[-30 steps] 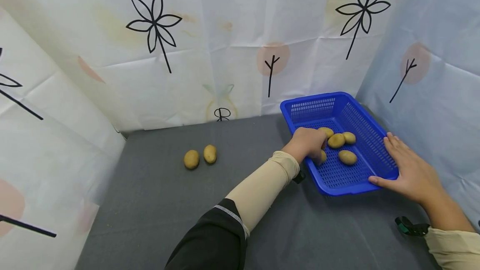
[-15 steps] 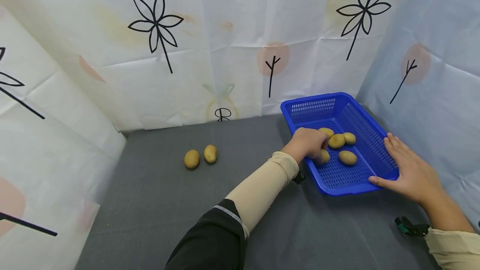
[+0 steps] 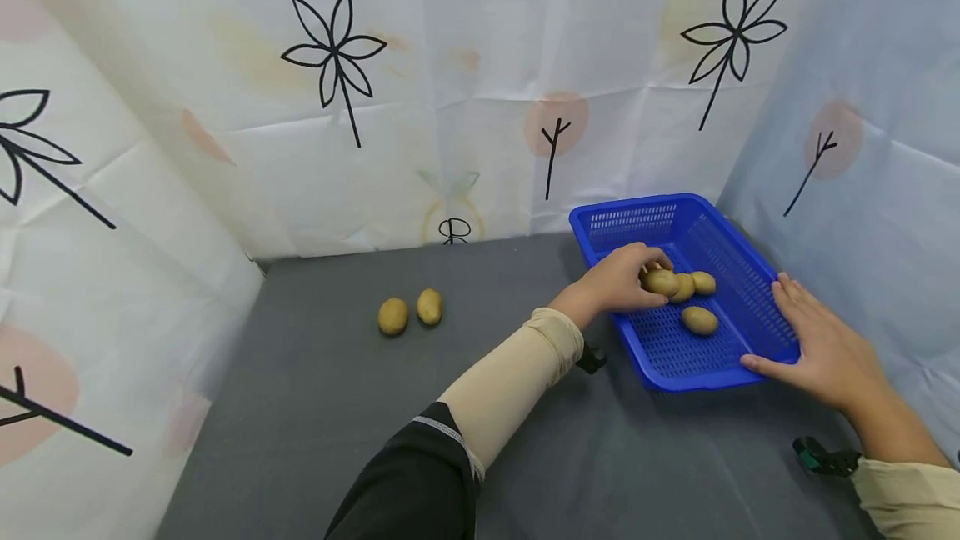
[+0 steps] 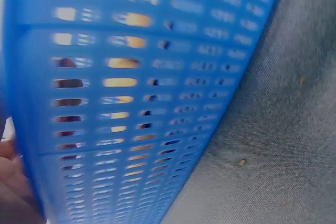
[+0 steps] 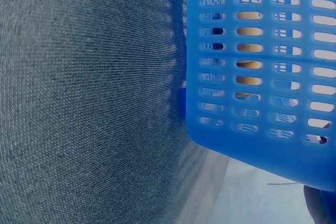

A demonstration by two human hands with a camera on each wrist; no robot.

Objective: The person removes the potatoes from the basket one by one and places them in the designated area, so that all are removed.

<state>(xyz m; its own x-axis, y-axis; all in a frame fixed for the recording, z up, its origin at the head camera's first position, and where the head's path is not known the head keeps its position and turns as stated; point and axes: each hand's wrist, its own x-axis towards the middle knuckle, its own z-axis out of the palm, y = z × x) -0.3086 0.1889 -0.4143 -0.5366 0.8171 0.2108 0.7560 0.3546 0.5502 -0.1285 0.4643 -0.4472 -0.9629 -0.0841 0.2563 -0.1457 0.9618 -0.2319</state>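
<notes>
In the head view a blue plastic basket stands at the right, with several potatoes inside. My left hand reaches over its left rim and holds a potato between thumb and fingers. Just beyond that potato lie two more, one partly covered by it. Another potato rests nearer the front of the basket. My right hand rests at the basket's front right corner, fingers straight along the right rim and thumb on the front rim. The left wrist view shows mostly the slotted wall, with part of the left hand.
Two potatoes, a rounder one and a longer one, lie on the grey cloth left of the basket. White printed curtains close off the back and both sides.
The left hand has risen from the basket's left side and moved slightly toward the back, bringing the potato with it. The right hand stays on the rim. The head view has shifted a little.
</notes>
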